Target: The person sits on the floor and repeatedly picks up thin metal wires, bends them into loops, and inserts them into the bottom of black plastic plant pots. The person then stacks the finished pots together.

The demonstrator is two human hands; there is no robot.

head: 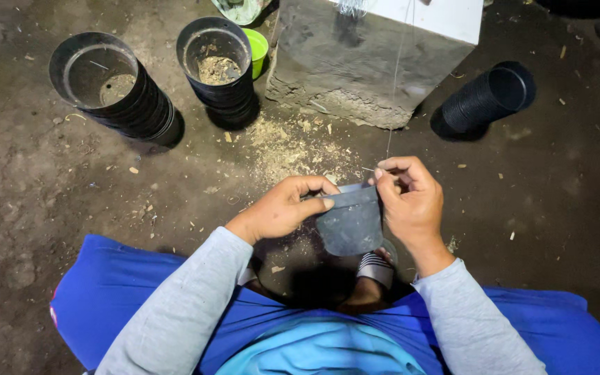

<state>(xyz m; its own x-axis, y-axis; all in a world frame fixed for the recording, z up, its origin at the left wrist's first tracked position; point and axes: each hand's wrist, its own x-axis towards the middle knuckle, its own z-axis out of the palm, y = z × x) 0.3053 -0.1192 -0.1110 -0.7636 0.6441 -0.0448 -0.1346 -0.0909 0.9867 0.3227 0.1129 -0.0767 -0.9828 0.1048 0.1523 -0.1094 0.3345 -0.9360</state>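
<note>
A small dark grey plastic pot (350, 223) is held between both hands above my feet. My left hand (282, 207) grips its left rim with thumb and fingers. My right hand (411, 198) holds the right rim, and its fingertips pinch a thin wire or thread (392, 104) that runs up to the block behind. A sandalled foot (373, 272) shows just below the pot.
A rough concrete block (355, 62) with a white top stands ahead. Two stacks of black pots (116, 87) (220, 66) stand at the left, the second with sawdust inside; a green cup (258, 45) sits behind. Another stack (484, 97) lies on its side at right. Sawdust (293, 142) litters the dirt floor.
</note>
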